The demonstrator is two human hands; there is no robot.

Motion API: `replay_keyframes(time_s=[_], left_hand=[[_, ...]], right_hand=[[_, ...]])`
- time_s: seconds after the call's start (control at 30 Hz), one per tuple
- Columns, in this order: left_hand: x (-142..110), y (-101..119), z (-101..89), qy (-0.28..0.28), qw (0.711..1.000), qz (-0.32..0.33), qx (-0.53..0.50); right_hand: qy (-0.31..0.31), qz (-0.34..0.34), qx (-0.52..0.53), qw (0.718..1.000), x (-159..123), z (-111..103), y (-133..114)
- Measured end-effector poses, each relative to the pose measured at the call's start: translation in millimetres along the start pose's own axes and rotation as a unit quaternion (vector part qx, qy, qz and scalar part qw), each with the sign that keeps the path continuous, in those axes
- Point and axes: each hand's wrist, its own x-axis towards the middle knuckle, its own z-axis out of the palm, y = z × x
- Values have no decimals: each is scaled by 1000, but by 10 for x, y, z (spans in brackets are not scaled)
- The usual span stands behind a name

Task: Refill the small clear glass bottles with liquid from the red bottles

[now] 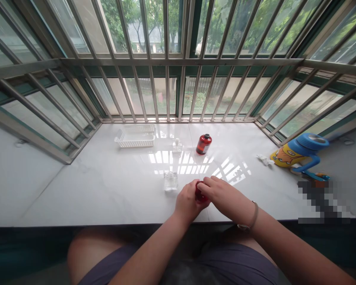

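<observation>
My left hand (187, 202) is wrapped round a small red bottle (199, 195) close to the front edge of the white counter. From the right, my right hand (218, 189) closes over the bottle's top, its fingers pinched there; they hide whatever cap it has. Just left of my hands stands a clear glass bottle (170, 182). Farther back is a smaller clear glass bottle (177, 146). Beside that one, a second red bottle (203, 145) with a black cap stands upright.
A white perforated basket (136, 137) sits at the back left of the counter (101, 190). On the right lie a crumpled white tissue (265, 160) and a blue and yellow cup (296, 150), with a blurred dark item nearby. Metal window bars (180, 62) rise behind the counter.
</observation>
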Motion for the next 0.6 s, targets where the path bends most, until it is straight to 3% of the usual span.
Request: replay_keyframes(time_s=[0.13,0.3,0.43,0.5,0.6], left_hand=[[-26,-37,40,11,1000,6,6],[-32,-23,43,16,1000,-4,25],[-25,5,33,5,1000,-13,28],[-22,11,33,10,999,-11,36],[-22,9,35,17,999,-6,40]], right_hand=[[-18,26,4,1000,2,-52,-113],[-66,127,-40,989,76,-106,-234],[-59,91,-3,994,66,-159,-229],[-44,117,-14,992,66,-168,-221],[-74,139,-38,987,73,-174,-203]])
